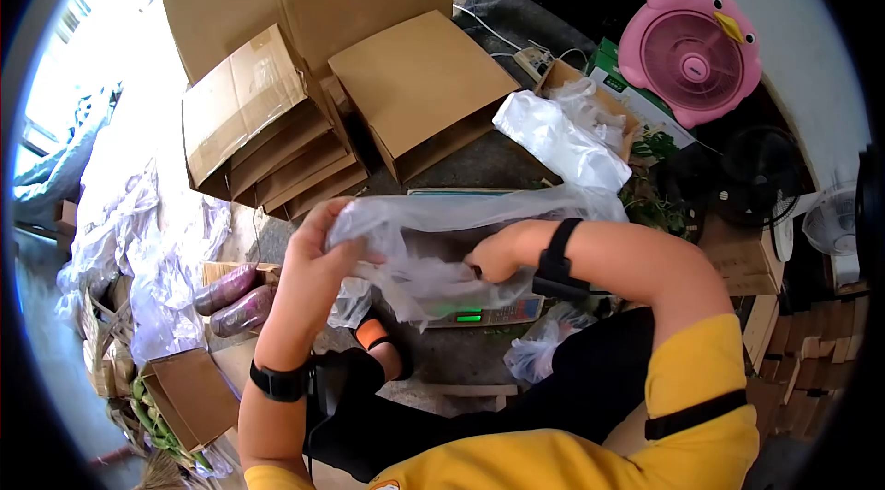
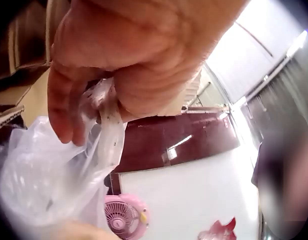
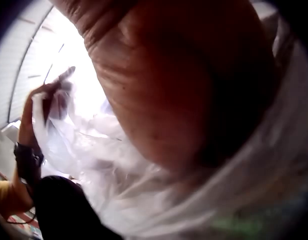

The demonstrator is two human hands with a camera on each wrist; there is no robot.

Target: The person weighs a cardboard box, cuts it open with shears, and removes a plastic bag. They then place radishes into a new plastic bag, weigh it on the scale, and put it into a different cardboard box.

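Observation:
A clear plastic bag (image 1: 415, 283) is spread over a scale (image 1: 502, 310) with green lit digits. The left hand (image 1: 324, 246) pinches the bag's rim at its left side; in the left wrist view the left hand (image 2: 119, 55) has the gathered plastic (image 2: 111, 130) between thumb and fingers. The right hand (image 1: 502, 255) reaches into the bag's mouth from the right, its fingertips partly hidden by plastic. In the right wrist view the right hand (image 3: 159, 95) is dark and close, with plastic (image 3: 129, 185) around it; what its fingers do is hidden there.
Cardboard boxes (image 1: 419, 84) stand behind the scale. White plastic (image 1: 562, 135), leafy greens (image 1: 659, 204) and a pink fan (image 1: 691, 52) are at the back right. Two wrapped purple items (image 1: 241, 310), an open carton (image 1: 189, 393) and green produce (image 1: 157, 421) lie at the left.

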